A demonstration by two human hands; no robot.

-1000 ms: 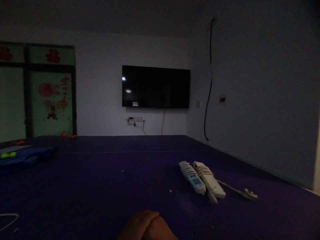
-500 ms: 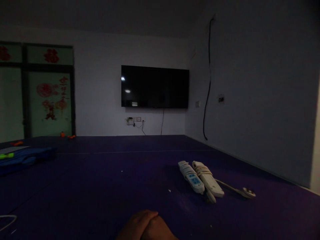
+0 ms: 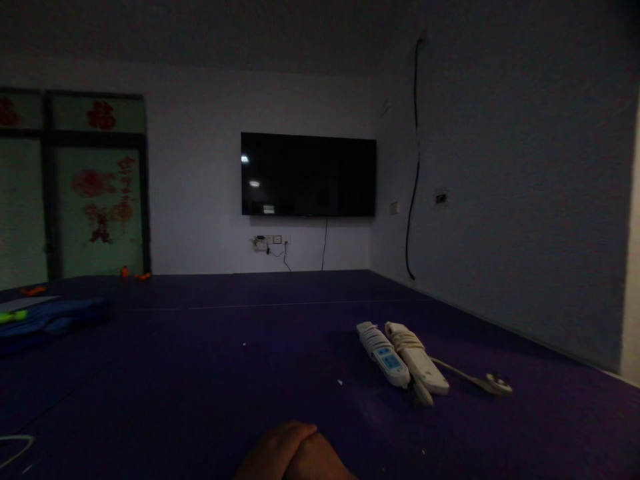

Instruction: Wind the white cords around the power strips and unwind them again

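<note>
At the bottom edge my left hand [image 3: 273,450] and my right hand [image 3: 317,459] are folded together, one against the other. Both look closed, and nothing shows between them; their lower parts are cut off by the frame and dim. Nearest to them, on the right, two white power strips lie side by side on the dark purple surface [image 3: 200,380]. The left power strip [image 3: 383,353] has a blue socket face and its cord wound round one end. A cord is wound round the right power strip [image 3: 417,360] too, and a plug [image 3: 497,383] lies off to its right.
Blue cloth [image 3: 65,317] with a bright green item [image 3: 13,316] lies at the left. Small orange objects [image 3: 143,276] sit along the far left edge. A white cable [image 3: 20,440] loops at the lower left. Beyond are a wall television [image 3: 309,175] and a hanging black cable [image 3: 413,207].
The view has shifted very slightly. My hands stay folded together, and the power strips lie where they were.
</note>
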